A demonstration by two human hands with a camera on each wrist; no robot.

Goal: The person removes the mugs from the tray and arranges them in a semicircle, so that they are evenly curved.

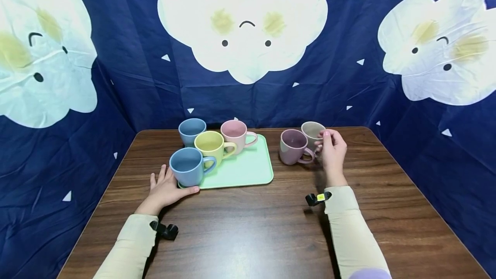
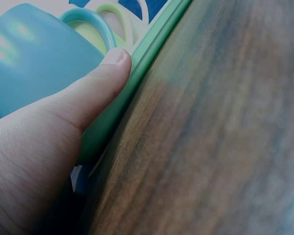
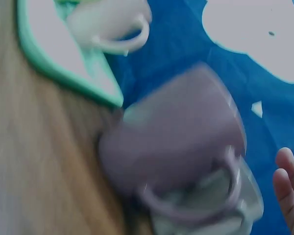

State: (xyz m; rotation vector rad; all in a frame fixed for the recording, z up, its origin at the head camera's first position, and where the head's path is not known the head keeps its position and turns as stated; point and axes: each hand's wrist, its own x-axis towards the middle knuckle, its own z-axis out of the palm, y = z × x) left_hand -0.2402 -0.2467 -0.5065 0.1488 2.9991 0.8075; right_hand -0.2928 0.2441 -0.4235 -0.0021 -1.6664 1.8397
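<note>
My left hand [image 1: 164,189] is at the front left corner of a mint-green tray [image 1: 248,171], fingers spread. Its thumb [image 2: 105,81] lies along the tray's front rim, by the front blue mug [image 1: 187,168]. On the tray stand that mug, a yellow mug [image 1: 209,143], a pink mug [image 1: 234,134] and a second blue mug [image 1: 192,129] behind. Right of the tray, a purple mug [image 1: 293,150] stands upright before a grey mug [image 1: 313,130]. My right hand [image 1: 334,150] hovers beside the grey mug; the right wrist view shows its loosely bent fingers [image 3: 286,183] apart from both mugs.
Everything stands on a brown wooden table [image 1: 248,227]. A dark blue cloth [image 1: 271,98] with white clouds hangs around its back and sides. The purple and grey mugs stand close together near the back edge.
</note>
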